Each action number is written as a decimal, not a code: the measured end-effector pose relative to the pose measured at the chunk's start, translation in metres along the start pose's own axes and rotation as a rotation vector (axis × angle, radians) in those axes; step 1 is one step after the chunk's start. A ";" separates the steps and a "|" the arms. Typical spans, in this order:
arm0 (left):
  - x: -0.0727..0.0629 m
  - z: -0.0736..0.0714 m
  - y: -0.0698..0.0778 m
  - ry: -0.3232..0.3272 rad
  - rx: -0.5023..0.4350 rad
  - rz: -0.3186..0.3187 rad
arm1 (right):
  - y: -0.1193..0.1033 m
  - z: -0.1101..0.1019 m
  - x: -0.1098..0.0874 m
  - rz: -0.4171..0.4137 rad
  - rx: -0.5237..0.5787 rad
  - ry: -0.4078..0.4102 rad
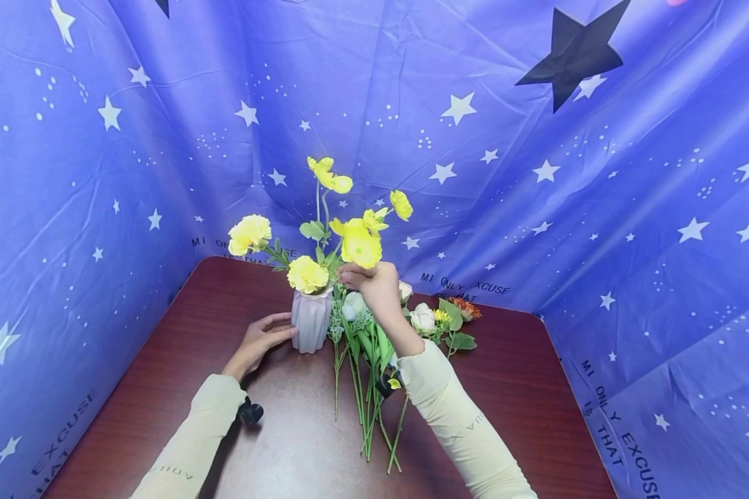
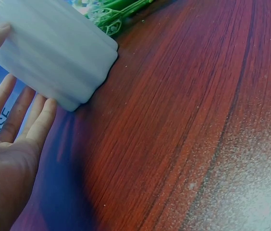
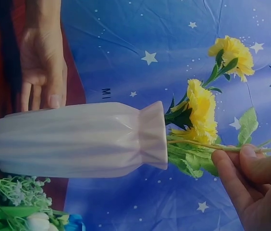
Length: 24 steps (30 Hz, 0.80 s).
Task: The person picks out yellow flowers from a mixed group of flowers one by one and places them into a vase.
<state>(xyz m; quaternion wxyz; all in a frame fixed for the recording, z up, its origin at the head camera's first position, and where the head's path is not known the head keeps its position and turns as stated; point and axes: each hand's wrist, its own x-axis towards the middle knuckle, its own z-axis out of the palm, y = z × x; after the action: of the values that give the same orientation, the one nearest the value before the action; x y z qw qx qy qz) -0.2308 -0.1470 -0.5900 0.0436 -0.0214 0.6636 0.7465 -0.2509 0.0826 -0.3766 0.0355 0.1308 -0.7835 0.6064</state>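
A pale, pleated vase (image 1: 312,322) stands upright on the table, holding yellow carnation-like flowers (image 1: 308,274) and taller yellow poppy-like flowers (image 1: 360,244). My left hand (image 1: 263,341) is at the vase's left side, its fingers fairly straight and the tips at the wall, as the left wrist view also shows. Above the rim, my right hand (image 1: 377,287) pinches a thin flower stem (image 3: 198,144) between thumb and forefinger. In the right wrist view that stem runs into the vase mouth. The stem's lower end is hidden inside.
Right of the vase lies a bunch of loose flowers with green stems (image 1: 365,395), partly under my right forearm. White roses (image 1: 422,318) and an orange flower (image 1: 466,308) lie farther right. A blue star-printed cloth (image 1: 374,83) hangs behind the dark red table (image 1: 505,402).
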 end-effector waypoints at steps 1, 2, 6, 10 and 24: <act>0.000 0.000 0.000 0.001 0.002 0.000 | 0.000 0.000 0.000 -0.010 -0.009 0.003; 0.000 0.000 0.000 0.002 0.006 0.000 | -0.001 0.000 0.000 -0.019 -0.017 0.006; -0.002 0.000 0.002 0.005 0.018 0.000 | 0.000 -0.001 0.001 -0.038 -0.042 0.013; -0.003 0.001 0.003 0.006 0.020 -0.004 | 0.003 0.001 0.003 -0.004 -0.062 0.019; -0.002 0.000 0.002 0.011 0.015 -0.008 | 0.009 0.008 0.005 0.073 0.036 0.042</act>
<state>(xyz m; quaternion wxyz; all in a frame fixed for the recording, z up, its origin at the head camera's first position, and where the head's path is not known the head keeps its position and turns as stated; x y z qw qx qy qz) -0.2290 -0.1470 -0.5876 0.0430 -0.0281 0.6692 0.7413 -0.2569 0.0759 -0.3864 0.0276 0.0901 -0.7758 0.6240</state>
